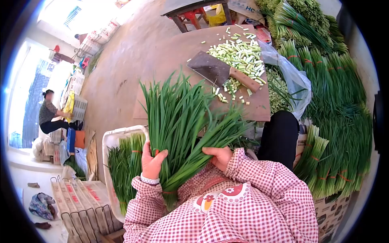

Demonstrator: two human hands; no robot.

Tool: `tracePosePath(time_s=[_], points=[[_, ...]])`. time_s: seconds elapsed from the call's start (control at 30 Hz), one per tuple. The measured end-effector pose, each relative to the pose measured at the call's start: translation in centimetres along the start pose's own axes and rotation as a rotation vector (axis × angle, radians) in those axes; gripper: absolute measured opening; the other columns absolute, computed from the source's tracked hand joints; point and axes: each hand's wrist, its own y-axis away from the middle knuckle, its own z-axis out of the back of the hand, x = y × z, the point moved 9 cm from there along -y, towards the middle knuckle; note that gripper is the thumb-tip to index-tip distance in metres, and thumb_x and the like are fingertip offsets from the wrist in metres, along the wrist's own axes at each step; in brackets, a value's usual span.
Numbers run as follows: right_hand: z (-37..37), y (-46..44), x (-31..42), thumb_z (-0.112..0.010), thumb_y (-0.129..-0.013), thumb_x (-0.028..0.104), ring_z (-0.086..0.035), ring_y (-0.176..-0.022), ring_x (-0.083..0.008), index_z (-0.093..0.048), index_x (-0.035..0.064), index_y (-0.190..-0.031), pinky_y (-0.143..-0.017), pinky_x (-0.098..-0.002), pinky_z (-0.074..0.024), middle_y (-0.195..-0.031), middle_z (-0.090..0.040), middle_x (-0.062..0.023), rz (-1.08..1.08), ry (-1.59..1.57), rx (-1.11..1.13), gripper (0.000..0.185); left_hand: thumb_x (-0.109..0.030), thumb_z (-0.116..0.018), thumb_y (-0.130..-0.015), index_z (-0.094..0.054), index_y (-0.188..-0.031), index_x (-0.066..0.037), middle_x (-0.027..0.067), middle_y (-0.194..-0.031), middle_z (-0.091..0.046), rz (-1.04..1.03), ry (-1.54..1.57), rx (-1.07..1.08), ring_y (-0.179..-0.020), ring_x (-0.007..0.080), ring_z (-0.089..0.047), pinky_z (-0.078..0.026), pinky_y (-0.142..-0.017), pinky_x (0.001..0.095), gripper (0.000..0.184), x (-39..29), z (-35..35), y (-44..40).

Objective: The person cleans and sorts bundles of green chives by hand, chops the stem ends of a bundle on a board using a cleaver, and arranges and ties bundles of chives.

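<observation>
A large bunch of long green leafy stalks [174, 113] stands upright in my left hand [153, 160], whose fingers wrap round its lower part, with a bit of red at the thumb. My right hand [219, 156] pinches a second part of the greens [221, 133], which fans out to the right. The two parts meet low down near my lap, by a reddish band. Beyond them, on the brown board [170, 52], a cleaver [214, 69] with a wooden handle lies beside a pile of short cut stem pieces [243, 50].
At the left is a white crate [106, 150] of banded greens. Many banded bunches [336, 121] are stacked along the right. A clear plastic bag [298, 81] hangs by the board's right edge. Another person [50, 113] sits far left. Folded crates [81, 202] stand lower left.
</observation>
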Motion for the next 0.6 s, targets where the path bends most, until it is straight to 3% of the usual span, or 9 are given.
tracePosePath(time_s=[0.07,0.17,0.4,0.53,0.6], points=[[1.0,-0.2,-0.4,-0.059,-0.086,0.005,-0.056,-0.109,-0.0267,-0.05,0.0002,-0.122,-0.097,-0.04,-0.0439,-0.118,-0.059,-0.0134,-0.061,-0.032,-0.03,0.037,0.004,-0.063,-0.077,-0.043,-0.121,0.001,0.0064,-0.109,-0.057,-0.004,0.041,0.025,-0.094,0.0138,-0.056,-0.047,-0.082,0.0269,0.049,-0.2,-0.2,-0.1],[1.7,-1.2,0.4,-0.048,-0.094,0.035,-0.056,-0.109,-0.0252,-0.047,0.0042,-0.126,-0.097,-0.0413,-0.0423,-0.121,-0.058,-0.0114,-0.06,-0.107,0.017,0.045,0.003,-0.063,-0.078,-0.046,-0.119,0.0,0.0053,-0.106,-0.059,0.004,0.05,-0.018,-0.09,0.0126,-0.057,-0.047,-0.08,0.0257,0.045,-0.6,0.4,0.3],[2.0,0.5,5.4,-0.046,-0.095,0.039,-0.059,-0.096,-0.0263,-0.054,0.0111,-0.103,-0.087,-0.0444,-0.0463,-0.098,-0.062,-0.0069,0.15,-0.25,-0.034,0.03,0.0,-0.063,-0.079,-0.05,-0.115,-0.001,0.0039,-0.101,-0.061,0.025,0.082,-0.01,-0.085,0.0115,-0.057,-0.047,-0.077,0.0248,0.038,-0.2,0.8,0.9],[3.3,2.2,8.9,-0.046,-0.096,0.036,-0.06,-0.093,-0.025,-0.053,0.0078,-0.106,-0.085,-0.0434,-0.0487,-0.095,-0.062,-0.0088,0.254,-0.245,-0.043,0.031,0.0,-0.063,-0.08,-0.05,-0.116,-0.001,0.0033,-0.101,-0.06,0.032,0.093,0.002,-0.086,0.0114,-0.057,-0.047,-0.078,0.0248,0.038,0.1,0.8,1.0],[4.6,4.2,11.9,-0.045,-0.097,0.033,-0.06,-0.088,-0.0212,-0.054,0.0082,-0.109,-0.081,-0.0405,-0.0502,-0.092,-0.062,-0.0076,0.349,-0.192,-0.195,0.029,0.0,-0.063,-0.079,-0.051,-0.117,-0.002,0.0028,-0.101,-0.06,0.039,0.117,0.016,-0.088,0.011,-0.057,-0.046,-0.079,0.0247,0.039,0.1,0.5,1.1]])
